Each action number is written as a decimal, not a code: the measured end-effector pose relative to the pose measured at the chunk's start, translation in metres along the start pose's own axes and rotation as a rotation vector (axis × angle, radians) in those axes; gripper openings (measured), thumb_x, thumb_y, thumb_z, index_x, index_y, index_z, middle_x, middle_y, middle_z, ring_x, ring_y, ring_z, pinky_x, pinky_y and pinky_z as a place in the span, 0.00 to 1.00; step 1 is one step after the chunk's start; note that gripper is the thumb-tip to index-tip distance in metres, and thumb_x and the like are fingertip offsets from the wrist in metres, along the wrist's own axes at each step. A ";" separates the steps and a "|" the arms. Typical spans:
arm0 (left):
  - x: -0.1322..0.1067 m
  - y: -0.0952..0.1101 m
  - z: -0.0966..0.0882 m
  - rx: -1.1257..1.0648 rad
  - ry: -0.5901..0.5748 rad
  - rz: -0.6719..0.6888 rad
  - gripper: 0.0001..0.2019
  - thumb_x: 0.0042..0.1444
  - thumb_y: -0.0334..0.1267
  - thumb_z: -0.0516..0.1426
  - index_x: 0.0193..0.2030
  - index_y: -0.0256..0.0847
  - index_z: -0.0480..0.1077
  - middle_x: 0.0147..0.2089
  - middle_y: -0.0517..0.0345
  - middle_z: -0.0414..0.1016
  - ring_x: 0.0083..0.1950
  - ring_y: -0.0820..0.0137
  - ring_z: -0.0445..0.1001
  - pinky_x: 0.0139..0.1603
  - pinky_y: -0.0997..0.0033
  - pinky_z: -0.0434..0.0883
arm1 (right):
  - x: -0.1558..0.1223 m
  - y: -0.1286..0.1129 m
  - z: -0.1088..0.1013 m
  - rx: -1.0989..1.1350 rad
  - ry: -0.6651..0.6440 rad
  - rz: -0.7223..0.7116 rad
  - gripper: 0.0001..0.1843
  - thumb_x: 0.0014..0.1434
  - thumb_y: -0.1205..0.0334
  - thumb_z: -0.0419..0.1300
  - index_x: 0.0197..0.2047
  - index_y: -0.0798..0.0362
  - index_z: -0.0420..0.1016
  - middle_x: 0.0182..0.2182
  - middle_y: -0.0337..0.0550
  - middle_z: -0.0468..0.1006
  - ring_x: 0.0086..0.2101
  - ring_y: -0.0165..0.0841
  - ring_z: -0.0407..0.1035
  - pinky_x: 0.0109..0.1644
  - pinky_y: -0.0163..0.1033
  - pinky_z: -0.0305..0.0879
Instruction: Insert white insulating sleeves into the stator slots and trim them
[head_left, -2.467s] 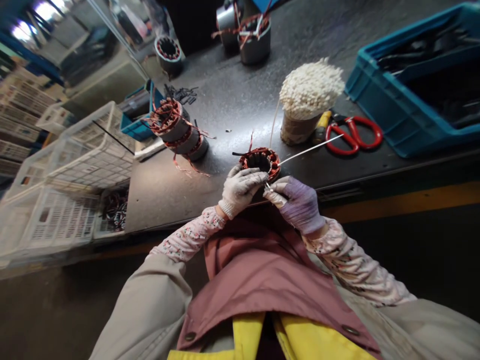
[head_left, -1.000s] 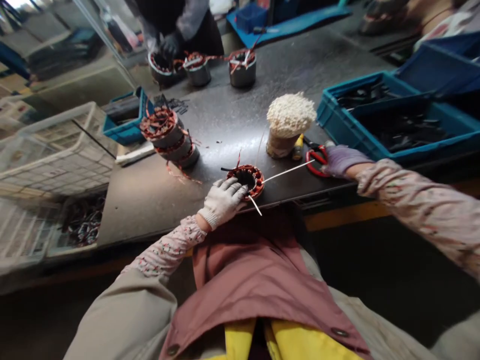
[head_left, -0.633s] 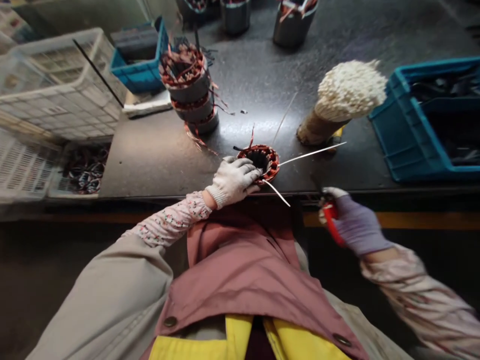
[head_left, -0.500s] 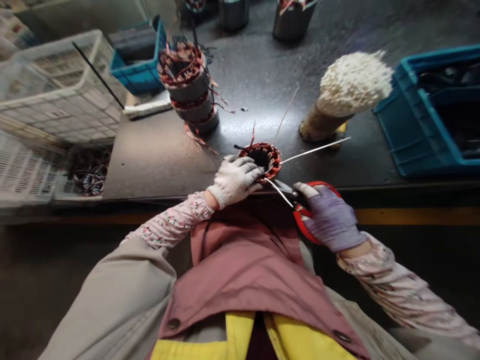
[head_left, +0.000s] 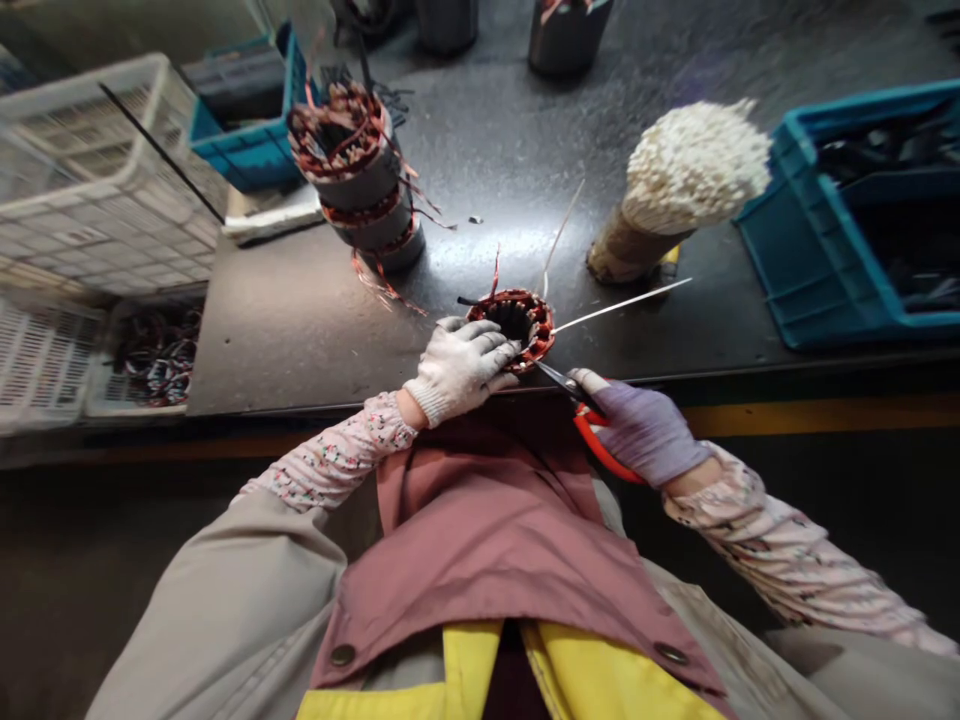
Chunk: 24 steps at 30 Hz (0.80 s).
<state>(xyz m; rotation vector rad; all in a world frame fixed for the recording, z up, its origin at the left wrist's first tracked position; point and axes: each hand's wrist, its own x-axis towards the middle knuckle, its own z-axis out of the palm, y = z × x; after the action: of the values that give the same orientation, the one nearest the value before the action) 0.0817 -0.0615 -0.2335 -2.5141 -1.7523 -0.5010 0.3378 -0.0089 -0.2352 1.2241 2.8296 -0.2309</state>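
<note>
A motor stator (head_left: 543,340) with copper windings stands at the table's front edge. My left hand (head_left: 469,362), in a white knit glove, grips its near left rim, with fingertips over the opening. My right hand (head_left: 649,430), in a purple glove with pale fingertips, holds red-handled scissors (head_left: 609,452). Their blades are together, and the tip touches or nearly touches the stator's near right rim. A white cord (head_left: 626,305) sticks out from the stator to the right, and a thinner one (head_left: 561,235) rises behind it. The stator's lower side is hidden by my left hand.
Stacked wound stators (head_left: 367,185) stand at the back left. A bundle of white cords (head_left: 694,170) stands upright at the right, before a blue bin (head_left: 795,250). White crates (head_left: 112,220) and a smaller blue bin (head_left: 240,150) are on the left.
The scissor blades have closed at the stator's near rim, and the short white cord there is gone from view. My left hand keeps its hold. The whole view has shifted slightly.
</note>
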 end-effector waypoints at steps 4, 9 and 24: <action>0.000 -0.006 -0.003 0.000 -0.014 0.039 0.18 0.63 0.50 0.55 0.53 0.44 0.75 0.50 0.51 0.80 0.56 0.58 0.75 0.54 0.51 0.64 | 0.000 0.013 0.003 0.091 0.038 0.163 0.28 0.57 0.60 0.55 0.61 0.49 0.70 0.46 0.46 0.80 0.39 0.39 0.76 0.39 0.39 0.70; -0.001 -0.006 -0.004 -0.012 -0.021 0.033 0.17 0.64 0.50 0.54 0.52 0.45 0.75 0.50 0.52 0.81 0.57 0.59 0.75 0.54 0.52 0.64 | 0.020 0.009 0.001 0.108 0.030 0.185 0.29 0.56 0.59 0.56 0.62 0.50 0.69 0.47 0.48 0.80 0.40 0.40 0.76 0.42 0.40 0.71; -0.001 -0.043 -0.014 -0.079 -0.132 0.218 0.17 0.65 0.50 0.52 0.54 0.48 0.74 0.52 0.54 0.80 0.59 0.62 0.73 0.58 0.54 0.62 | 0.052 0.010 -0.021 0.000 -0.088 0.169 0.31 0.59 0.54 0.54 0.65 0.49 0.64 0.52 0.51 0.77 0.44 0.43 0.75 0.42 0.40 0.68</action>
<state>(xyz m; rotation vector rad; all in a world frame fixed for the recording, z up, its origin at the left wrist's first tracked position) 0.0386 -0.0498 -0.2275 -2.8082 -1.4968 -0.4072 0.3100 0.0389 -0.2210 1.4066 2.6347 -0.2696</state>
